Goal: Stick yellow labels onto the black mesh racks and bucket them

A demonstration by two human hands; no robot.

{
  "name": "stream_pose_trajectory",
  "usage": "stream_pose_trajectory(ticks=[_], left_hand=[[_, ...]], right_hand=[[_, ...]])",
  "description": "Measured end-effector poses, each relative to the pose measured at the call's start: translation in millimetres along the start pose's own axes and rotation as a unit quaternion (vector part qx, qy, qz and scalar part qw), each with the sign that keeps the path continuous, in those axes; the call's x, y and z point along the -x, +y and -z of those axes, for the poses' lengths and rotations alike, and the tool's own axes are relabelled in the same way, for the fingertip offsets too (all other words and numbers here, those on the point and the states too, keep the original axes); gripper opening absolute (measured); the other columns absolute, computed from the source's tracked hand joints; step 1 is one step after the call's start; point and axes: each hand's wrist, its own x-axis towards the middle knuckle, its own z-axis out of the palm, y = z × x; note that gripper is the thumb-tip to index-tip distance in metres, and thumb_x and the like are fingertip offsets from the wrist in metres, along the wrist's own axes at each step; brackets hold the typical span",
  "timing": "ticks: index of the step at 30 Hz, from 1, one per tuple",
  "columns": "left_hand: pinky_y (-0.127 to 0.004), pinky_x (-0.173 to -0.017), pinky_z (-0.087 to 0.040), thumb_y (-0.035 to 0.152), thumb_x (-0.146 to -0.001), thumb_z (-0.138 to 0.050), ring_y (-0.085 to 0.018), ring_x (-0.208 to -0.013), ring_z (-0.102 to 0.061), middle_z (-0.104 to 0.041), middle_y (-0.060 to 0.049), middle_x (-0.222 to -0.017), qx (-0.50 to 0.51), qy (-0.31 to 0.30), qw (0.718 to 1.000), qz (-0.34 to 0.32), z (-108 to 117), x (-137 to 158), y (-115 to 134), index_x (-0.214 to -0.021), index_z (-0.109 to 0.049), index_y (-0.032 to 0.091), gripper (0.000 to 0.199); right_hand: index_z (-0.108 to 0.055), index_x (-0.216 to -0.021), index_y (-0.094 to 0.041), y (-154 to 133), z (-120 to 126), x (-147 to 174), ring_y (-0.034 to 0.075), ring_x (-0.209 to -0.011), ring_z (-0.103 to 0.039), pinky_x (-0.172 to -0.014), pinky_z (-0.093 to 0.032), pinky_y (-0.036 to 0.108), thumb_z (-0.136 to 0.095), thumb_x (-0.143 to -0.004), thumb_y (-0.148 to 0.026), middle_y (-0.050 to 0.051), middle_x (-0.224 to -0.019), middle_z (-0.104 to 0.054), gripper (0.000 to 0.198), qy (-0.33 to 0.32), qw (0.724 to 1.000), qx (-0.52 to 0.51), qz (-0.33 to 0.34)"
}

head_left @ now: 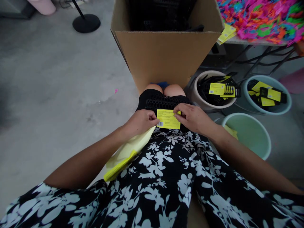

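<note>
A yellow printed label (pixel 168 123) with a barcode lies over my lap between both hands. My right hand (pixel 188 116) pinches its right edge between thumb and forefinger. At its left edge, my left hand (pixel 143 121) is closed with the thumb against the forefinger. From the fingertips of that hand a pale yellow label strip (pixel 133 142) trails down, with a bright yellow folded stack at its lower end. Just beyond the label, a black plastic piece with honeycomb openings (pixel 161 103) rests across my thighs, partly hidden by the label and my right hand.
A tall cardboard box (pixel 163 57) holding black pieces stands in front. On the right are a cream bucket (pixel 197 91) and a blue bucket (pixel 288 98) with labelled black pieces, and a green bucket (pixel 256 136). Colourful plastic pieces (pixel 261 19) cover a table.
</note>
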Motion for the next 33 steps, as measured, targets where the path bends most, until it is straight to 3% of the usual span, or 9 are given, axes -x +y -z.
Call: stream_pose_trajectory(ticks=[6, 12, 18, 22, 24, 27, 30, 33], left_hand=[[-0.030, -0.057, -0.033, 0.040, -0.085, -0.070, -0.014, -0.061, -0.056, -0.074, 0.000, -0.073, -0.078, 0.012, 0.997, 0.008, 1, 5, 8, -0.075, -0.072, 0.023, 0.020], [-0.032, -0.057, -0.030, 0.044, -0.088, -0.068, -0.015, -0.058, -0.054, -0.073, -0.001, -0.072, -0.124, 0.026, 0.992, -0.017, 1, 9, 14, -0.071, -0.069, 0.024, 0.026], [-0.034, -0.055, -0.021, 0.051, -0.088, -0.070, -0.016, -0.050, -0.039, -0.059, -0.002, -0.056, -0.150, 0.043, 0.987, -0.046, 2, 8, 13, -0.058, -0.062, 0.024, 0.041], [-0.035, -0.056, -0.018, 0.052, -0.089, -0.069, -0.015, -0.050, -0.036, -0.056, -0.002, -0.055, -0.154, 0.053, 0.985, -0.052, 4, 10, 10, -0.056, -0.058, 0.024, 0.045], [-0.034, -0.057, -0.020, 0.051, -0.092, -0.067, -0.016, -0.052, -0.041, -0.060, -0.002, -0.059, -0.164, 0.053, 0.984, -0.048, 5, 12, 10, -0.062, -0.061, 0.024, 0.040], [-0.033, -0.059, -0.023, 0.054, -0.099, -0.054, -0.018, -0.055, -0.046, -0.064, -0.003, -0.065, -0.179, 0.057, 0.981, -0.048, 7, 15, 12, -0.070, -0.065, 0.025, 0.043], [-0.034, -0.060, -0.022, 0.060, -0.105, -0.038, -0.019, -0.055, -0.046, -0.065, -0.007, -0.067, -0.197, 0.065, 0.978, -0.032, 10, 13, 13, -0.068, -0.065, 0.024, 0.058], [-0.034, -0.059, -0.022, 0.062, -0.103, -0.040, -0.019, -0.053, -0.043, -0.064, -0.008, -0.063, -0.196, 0.073, 0.978, -0.014, 14, 7, 13, -0.060, -0.062, 0.024, 0.062]], right_hand=[[-0.060, -0.105, -0.020, -1, -5, 1, 0.022, -0.091, -0.065, -0.077, -0.044, 0.032, -0.054, -0.102, -0.020, 0.007, -0.103, -0.070, 0.007, -0.005, 0.999, 0.031, 0.013], [-0.061, -0.105, -0.018, -13, -6, 3, 0.021, -0.086, -0.063, -0.068, -0.039, 0.032, -0.049, -0.105, -0.022, 0.009, -0.101, -0.068, 0.012, -0.023, 0.996, 0.090, -0.006], [-0.063, -0.099, -0.019, -34, -2, 3, 0.019, -0.073, -0.056, -0.060, -0.031, 0.033, -0.050, -0.106, -0.023, 0.008, -0.091, -0.064, 0.016, -0.034, 0.983, 0.177, -0.043], [-0.067, -0.098, -0.020, -42, -1, 6, 0.021, -0.079, -0.055, -0.060, -0.034, 0.032, -0.053, -0.106, -0.026, 0.010, -0.095, -0.062, 0.017, -0.003, 0.979, 0.194, -0.068], [-0.069, -0.098, -0.021, -42, -4, 9, 0.025, -0.089, -0.057, -0.066, -0.040, 0.033, -0.054, -0.105, -0.028, 0.012, -0.101, -0.062, 0.018, 0.029, 0.977, 0.195, -0.077], [-0.072, -0.102, -0.019, -41, -12, 14, 0.032, -0.113, -0.057, -0.088, -0.049, 0.044, -0.055, -0.104, -0.028, 0.017, -0.121, -0.063, 0.019, 0.082, 0.975, 0.193, -0.075], [-0.069, -0.125, -0.020, -36, -24, 17, 0.036, -0.143, -0.044, -0.115, -0.039, 0.056, -0.054, -0.105, -0.027, 0.016, -0.151, -0.054, 0.026, 0.099, 0.976, 0.188, -0.039], [-0.053, -0.152, -0.026, -25, -35, 21, 0.036, -0.157, -0.030, -0.126, -0.022, 0.067, -0.054, -0.106, -0.034, 0.013, -0.166, -0.042, 0.047, 0.069, 0.980, 0.184, -0.022]])
